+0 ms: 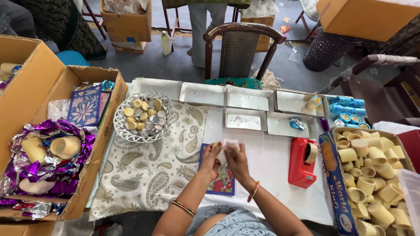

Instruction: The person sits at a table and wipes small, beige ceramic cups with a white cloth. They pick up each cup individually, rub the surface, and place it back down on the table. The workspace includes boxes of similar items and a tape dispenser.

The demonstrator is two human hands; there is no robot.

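Bare forearms here, a thin bangle of red and gold on the right wrist [253, 191], a striped multicoloured one on the left wrist [183, 207] (both slim), over a pale blue-grey patterned garment [227, 222].

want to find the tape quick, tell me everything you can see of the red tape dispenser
The red tape dispenser looks like glossy plastic, a blocky body with a roll of clear tape seated in its upper end. It stands on the white cloth, right of both hands, beside the printed box of cream cups. Nothing holds it.
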